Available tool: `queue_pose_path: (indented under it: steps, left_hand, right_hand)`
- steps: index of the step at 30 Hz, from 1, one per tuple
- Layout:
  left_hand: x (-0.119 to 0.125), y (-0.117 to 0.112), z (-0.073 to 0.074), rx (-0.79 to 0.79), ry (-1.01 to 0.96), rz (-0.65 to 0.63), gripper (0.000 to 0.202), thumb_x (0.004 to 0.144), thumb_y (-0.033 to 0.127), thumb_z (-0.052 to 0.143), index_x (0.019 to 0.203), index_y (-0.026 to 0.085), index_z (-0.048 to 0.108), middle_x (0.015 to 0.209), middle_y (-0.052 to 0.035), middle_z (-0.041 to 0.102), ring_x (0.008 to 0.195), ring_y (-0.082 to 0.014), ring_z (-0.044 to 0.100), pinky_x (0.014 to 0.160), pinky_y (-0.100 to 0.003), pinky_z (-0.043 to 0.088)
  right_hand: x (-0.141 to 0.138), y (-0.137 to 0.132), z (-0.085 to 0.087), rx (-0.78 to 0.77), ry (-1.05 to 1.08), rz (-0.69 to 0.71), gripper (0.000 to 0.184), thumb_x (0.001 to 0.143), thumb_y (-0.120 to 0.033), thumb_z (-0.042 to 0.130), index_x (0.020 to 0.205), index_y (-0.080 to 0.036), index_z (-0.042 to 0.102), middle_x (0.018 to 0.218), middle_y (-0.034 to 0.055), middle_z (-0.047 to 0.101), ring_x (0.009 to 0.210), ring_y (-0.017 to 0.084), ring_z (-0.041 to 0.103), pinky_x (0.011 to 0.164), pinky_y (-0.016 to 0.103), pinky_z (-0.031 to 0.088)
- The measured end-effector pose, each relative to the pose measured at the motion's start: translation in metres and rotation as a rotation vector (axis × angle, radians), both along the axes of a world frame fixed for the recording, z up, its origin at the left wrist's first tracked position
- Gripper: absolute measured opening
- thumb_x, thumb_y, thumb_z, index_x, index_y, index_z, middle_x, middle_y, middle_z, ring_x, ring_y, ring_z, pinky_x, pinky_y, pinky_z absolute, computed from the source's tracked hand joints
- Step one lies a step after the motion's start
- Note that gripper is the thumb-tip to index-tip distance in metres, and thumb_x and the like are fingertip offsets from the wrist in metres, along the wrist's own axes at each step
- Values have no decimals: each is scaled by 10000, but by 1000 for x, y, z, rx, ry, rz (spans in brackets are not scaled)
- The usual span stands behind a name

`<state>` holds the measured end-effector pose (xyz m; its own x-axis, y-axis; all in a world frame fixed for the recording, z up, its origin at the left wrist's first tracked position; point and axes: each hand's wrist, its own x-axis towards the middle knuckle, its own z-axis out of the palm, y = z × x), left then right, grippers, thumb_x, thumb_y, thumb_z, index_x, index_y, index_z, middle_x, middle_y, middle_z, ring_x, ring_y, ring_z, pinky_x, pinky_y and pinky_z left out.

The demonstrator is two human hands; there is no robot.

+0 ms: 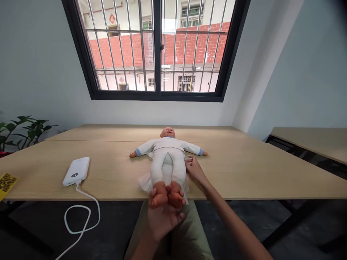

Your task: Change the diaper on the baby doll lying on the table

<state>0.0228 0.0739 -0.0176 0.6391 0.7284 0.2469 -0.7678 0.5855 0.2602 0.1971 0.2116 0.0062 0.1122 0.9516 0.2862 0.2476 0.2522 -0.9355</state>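
Note:
A baby doll (168, 151) in white clothes with blue cuffs lies on its back on the wooden table (238, 169), arms spread, head toward the window. Its legs are lifted toward me. My left hand (162, 216) is closed round both bare doll feet (166, 195) just over the table's front edge. My right hand (193, 168) rests at the doll's hip, fingers pinched on the white cloth (145, 182) that lies under the doll.
A white power bank (76, 170) lies on the table at the left, its white cable (81, 216) looping down off the front edge. A yellow QR card (7, 182) sits at the far left edge. A potted plant (21, 131) stands behind, a second table (311, 141) at right.

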Motion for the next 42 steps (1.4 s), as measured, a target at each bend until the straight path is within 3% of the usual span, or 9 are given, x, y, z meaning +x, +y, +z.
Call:
queue_pose_path:
  steps: [4,10,15,20,23,29,35,39,42]
  left_hand:
    - [2,-6,-15,20,-8,-35,479,836,613,535,1193,321,662,1321,-65,589,1189,-250,546,954,-388,402]
    - [-9,-23,-17,-85,12,59,638,839,760,417,1195,289,658,1182,-33,675,1039,-222,603,1072,-512,307]
    - [-27,-26,-22,6,63,35,775,765,791,501,1368,305,536,1311,-83,613,1215,-308,528,1070,-629,278]
    - [-50,-15,-24,42,190,114,500,897,531,573,1250,185,649,1413,-94,544,1307,-300,485,1077,-496,384]
    - [-69,-9,-20,-85,266,190,354,982,387,485,1137,158,707,1237,-76,680,1186,-233,606,1021,-390,471]
    - [-94,-7,0,-431,383,416,502,1044,331,265,984,97,705,888,-86,765,780,-166,738,720,-293,597]
    - [-90,-11,15,-506,429,512,452,1045,294,260,982,116,671,840,-62,763,695,-172,735,659,-315,605]
    - [-88,-11,17,-477,475,558,420,1043,270,273,1024,120,665,902,-60,764,718,-173,734,676,-327,607]
    - [-88,-10,16,-430,491,594,406,1039,248,275,1081,131,662,1006,-67,752,830,-182,733,731,-334,606]
  right_hand:
    - [-6,-68,8,396,-300,-87,271,942,-354,460,1141,-193,549,1106,116,630,980,215,603,861,390,500]
    - [-25,-138,8,709,-887,259,169,887,-352,628,1044,-289,635,1167,24,653,1151,235,553,1093,475,348]
    - [-15,-133,0,753,-989,188,98,887,-306,623,946,-227,619,1203,57,627,1188,254,526,1064,468,389]
    - [-1,-133,2,785,-1065,113,157,905,-364,597,962,-217,608,1200,70,632,1193,271,521,1058,463,391]
    - [6,-135,-1,785,-1108,62,153,920,-342,574,999,-216,612,1220,74,625,1195,271,519,1055,455,384]
    - [22,-127,-5,790,-1134,-57,168,953,-322,518,963,-200,633,1201,76,638,1187,262,528,1063,447,359]
    - [25,-126,-2,747,-1193,-115,400,950,-504,463,1052,-166,651,1202,123,636,1194,288,515,1076,466,328]
    - [3,-131,-10,779,-1182,-63,613,861,-666,499,1155,-144,630,1235,126,629,1225,294,489,1151,471,215]
    - [-15,-130,-16,810,-1187,-9,667,834,-640,577,1302,-165,559,1277,88,619,1248,270,475,1189,441,130]
